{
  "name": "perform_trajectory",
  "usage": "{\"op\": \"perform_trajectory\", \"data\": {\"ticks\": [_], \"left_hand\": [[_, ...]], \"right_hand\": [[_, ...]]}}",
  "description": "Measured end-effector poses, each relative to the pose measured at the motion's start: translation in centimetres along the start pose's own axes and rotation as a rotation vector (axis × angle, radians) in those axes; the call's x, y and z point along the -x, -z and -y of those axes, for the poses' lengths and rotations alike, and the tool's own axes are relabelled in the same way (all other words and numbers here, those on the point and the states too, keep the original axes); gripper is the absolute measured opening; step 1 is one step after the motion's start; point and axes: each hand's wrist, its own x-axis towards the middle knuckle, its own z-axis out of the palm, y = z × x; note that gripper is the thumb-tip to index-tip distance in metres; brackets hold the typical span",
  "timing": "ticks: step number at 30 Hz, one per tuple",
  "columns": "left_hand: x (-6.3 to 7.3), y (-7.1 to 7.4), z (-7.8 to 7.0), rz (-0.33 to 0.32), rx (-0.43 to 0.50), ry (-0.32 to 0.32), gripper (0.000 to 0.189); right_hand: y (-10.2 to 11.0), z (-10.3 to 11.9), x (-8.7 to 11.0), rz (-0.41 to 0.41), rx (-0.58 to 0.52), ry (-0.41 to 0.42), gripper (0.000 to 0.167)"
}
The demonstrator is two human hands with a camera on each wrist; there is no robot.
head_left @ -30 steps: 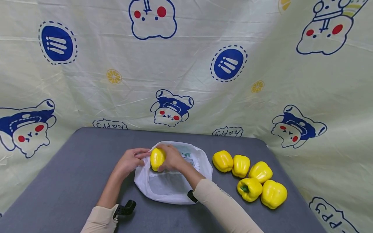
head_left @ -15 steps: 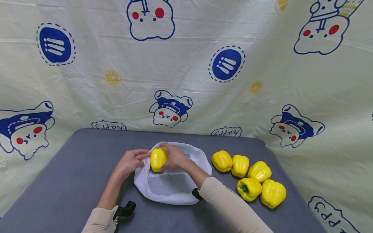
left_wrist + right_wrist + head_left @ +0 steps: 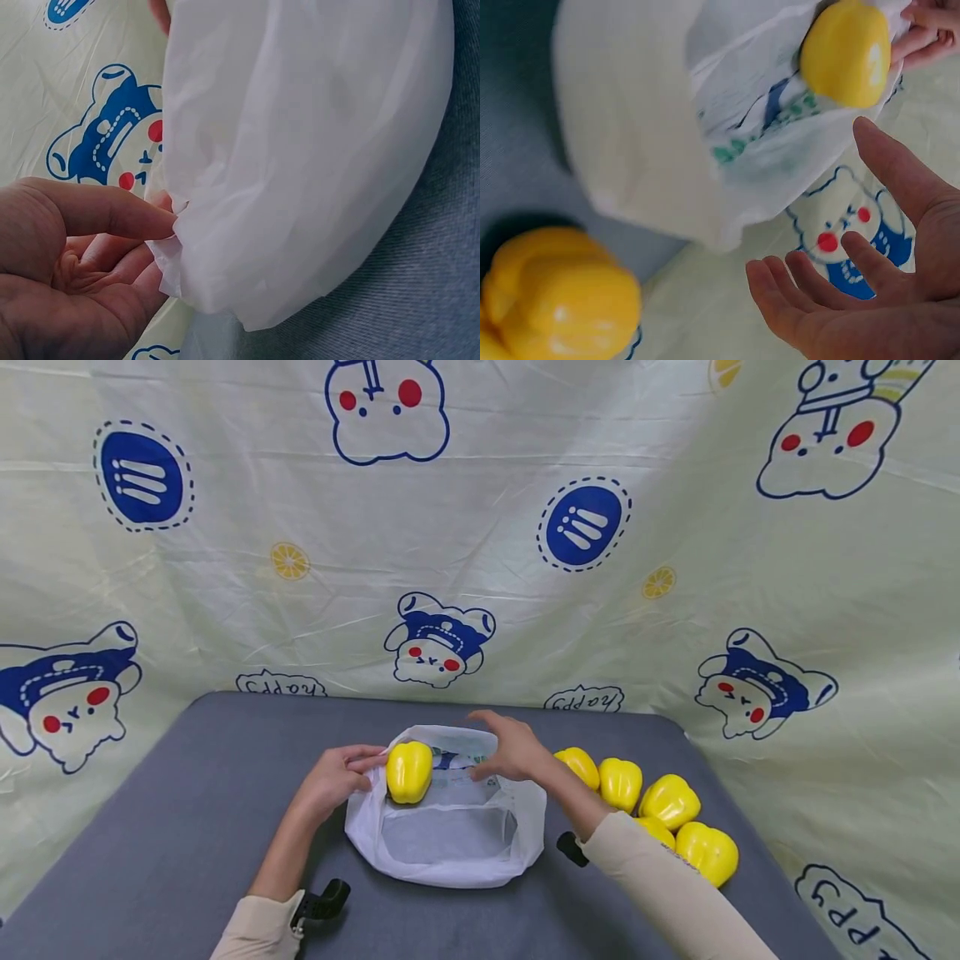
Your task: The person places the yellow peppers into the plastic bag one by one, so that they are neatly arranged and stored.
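Observation:
A white plastic bag (image 3: 465, 868) stands with its mouth wide open on the grey table. One yellow bell pepper (image 3: 409, 772) sits inside it against the left wall. My left hand (image 3: 335, 781) pinches the bag's left rim between thumb and fingers, as the left wrist view (image 3: 90, 255) also shows. Over the bag's right far rim hovers my right hand (image 3: 513, 750), fingers spread and holding nothing. In the right wrist view that hand (image 3: 877, 277) is apart from both the bag and the pepper (image 3: 847, 56).
Several yellow bell peppers (image 3: 671, 803) lie in a group to the right of the bag, partly covered by the right forearm. A printed sheet (image 3: 480, 527) with cartoon figures hangs behind the table (image 3: 225, 793). Black straps (image 3: 322, 900) are on both wrists.
My right hand has let go of the yellow bell pepper inside the bag and moved right, its fingers spreading. The left hand keeps its hold on the rim.

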Motion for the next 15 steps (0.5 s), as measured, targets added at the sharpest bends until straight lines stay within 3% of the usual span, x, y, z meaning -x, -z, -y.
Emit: {"op": "perform_trajectory", "data": {"ticks": [15], "left_hand": [[-0.1,0.2,0.1,-0.009,0.008,-0.009,0.051]], "right_hand": [[4.4,-5.5,2.2,-0.030,0.091,-0.056,0.090]]}}
